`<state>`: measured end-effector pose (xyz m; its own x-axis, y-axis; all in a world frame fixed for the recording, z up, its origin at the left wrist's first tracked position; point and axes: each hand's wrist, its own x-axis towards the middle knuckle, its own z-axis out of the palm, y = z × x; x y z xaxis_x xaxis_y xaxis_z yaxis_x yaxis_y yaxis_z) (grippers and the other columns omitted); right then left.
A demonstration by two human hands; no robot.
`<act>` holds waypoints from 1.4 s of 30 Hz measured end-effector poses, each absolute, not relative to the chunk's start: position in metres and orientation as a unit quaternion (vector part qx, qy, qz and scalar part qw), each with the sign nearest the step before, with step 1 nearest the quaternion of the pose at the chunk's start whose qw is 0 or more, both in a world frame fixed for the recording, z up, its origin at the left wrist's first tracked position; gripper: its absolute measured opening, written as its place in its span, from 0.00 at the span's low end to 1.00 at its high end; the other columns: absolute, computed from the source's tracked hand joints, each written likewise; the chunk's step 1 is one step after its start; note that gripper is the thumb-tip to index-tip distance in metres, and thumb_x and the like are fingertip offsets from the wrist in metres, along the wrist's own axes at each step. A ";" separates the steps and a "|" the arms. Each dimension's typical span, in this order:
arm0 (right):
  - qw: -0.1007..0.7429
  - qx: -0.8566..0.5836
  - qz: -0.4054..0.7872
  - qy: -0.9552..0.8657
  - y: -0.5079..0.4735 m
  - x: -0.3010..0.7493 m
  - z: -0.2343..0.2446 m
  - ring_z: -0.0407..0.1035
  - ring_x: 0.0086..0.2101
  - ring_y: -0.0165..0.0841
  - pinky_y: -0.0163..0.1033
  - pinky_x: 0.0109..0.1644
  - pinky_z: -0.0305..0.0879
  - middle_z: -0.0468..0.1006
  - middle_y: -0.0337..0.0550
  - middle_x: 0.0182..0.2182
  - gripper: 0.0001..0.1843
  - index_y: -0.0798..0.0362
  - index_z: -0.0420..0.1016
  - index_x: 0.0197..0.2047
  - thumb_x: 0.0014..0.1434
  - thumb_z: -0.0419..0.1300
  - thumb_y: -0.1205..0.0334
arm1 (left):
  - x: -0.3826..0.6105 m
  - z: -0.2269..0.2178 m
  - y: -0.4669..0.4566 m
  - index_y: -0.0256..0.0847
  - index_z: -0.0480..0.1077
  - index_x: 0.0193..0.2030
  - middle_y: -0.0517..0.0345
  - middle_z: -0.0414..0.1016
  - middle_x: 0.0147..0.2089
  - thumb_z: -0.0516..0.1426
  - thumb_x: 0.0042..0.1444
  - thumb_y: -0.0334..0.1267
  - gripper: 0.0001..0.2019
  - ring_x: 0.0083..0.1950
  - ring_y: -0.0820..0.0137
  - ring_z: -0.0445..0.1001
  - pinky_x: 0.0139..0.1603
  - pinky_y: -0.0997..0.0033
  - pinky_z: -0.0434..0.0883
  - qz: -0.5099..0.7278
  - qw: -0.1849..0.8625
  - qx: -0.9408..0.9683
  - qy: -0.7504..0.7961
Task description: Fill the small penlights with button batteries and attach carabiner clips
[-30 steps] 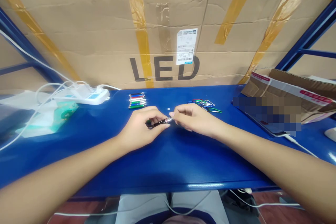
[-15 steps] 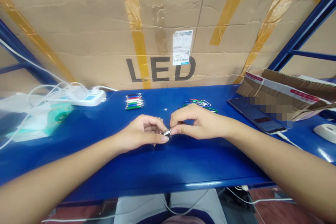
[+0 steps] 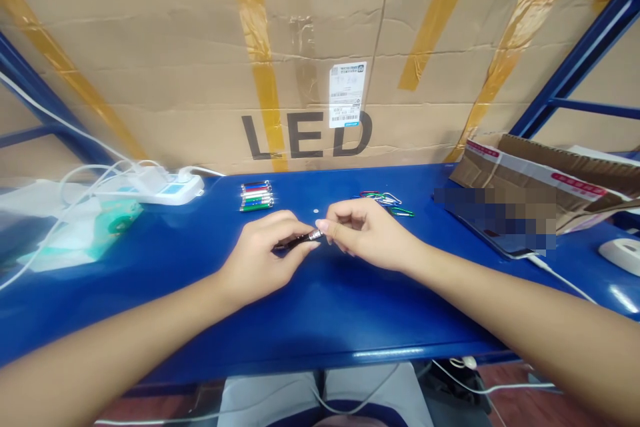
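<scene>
My left hand [image 3: 267, 247] is closed around a slim black tube with a silver end [image 3: 303, 238], gripped between thumb and fingers. My right hand [image 3: 363, 230] pinches the tube's silver end, and the two hands nearly meet. Much of the tube is hidden by my fingers. Behind my left hand lies a neat row of slim metallic tubes [image 3: 257, 196] in several colours, with small rings at their ends. A small pile of coloured carabiners [image 3: 383, 199] lies behind my right hand, with a green carabiner [image 3: 401, 211] at its near side.
On the left of the blue table [image 3: 320, 313] are a white power strip [image 3: 173, 187] with cables and a green-and-white soft packet [image 3: 107, 230]. To the right are a phone [image 3: 500, 237], an open cardboard box [image 3: 530, 173] and a white rounded device [image 3: 620, 256]. A large carton [image 3: 200, 67] stands behind.
My left hand has turned, so more of the black tube shows. My right hand has shifted slightly left, with its thumb now over the silver end.
</scene>
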<state>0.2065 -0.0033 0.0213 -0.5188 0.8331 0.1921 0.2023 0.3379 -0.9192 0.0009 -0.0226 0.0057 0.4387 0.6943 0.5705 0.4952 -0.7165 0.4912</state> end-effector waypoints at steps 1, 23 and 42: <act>0.333 -0.346 0.469 -0.741 -0.001 0.207 0.022 0.57 0.20 0.25 0.32 0.24 0.54 0.65 0.33 0.18 0.24 0.54 0.66 0.24 0.58 0.64 0.44 | 0.001 0.006 -0.021 0.38 0.78 0.39 0.54 0.75 0.32 0.62 0.59 0.38 0.06 0.31 0.71 0.70 0.34 0.71 0.69 0.390 0.145 0.835 0.361; 0.357 -0.176 0.373 -0.838 0.002 0.212 0.019 0.61 0.27 0.28 0.35 0.34 0.60 0.70 0.38 0.25 0.20 0.54 0.67 0.28 0.68 0.56 0.50 | 0.000 0.015 -0.017 0.31 0.82 0.33 0.54 0.75 0.25 0.72 0.46 0.45 0.16 0.22 0.79 0.69 0.20 0.82 0.65 0.276 0.766 0.474 0.335; 0.323 -0.385 0.414 -0.759 -0.004 0.201 0.011 0.51 0.21 0.24 0.33 0.24 0.48 0.58 0.31 0.17 0.24 0.53 0.61 0.20 0.59 0.61 0.46 | 0.004 0.002 -0.027 0.37 0.78 0.37 0.59 0.72 0.29 0.61 0.60 0.33 0.04 0.30 0.75 0.67 0.32 0.74 0.66 0.369 0.118 0.846 0.366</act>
<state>0.2011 -0.0043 0.0108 -0.4938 0.8525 0.1714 0.3172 0.3602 -0.8773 0.0036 -0.0272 0.0020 0.4588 0.7065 0.5388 0.5324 -0.7041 0.4699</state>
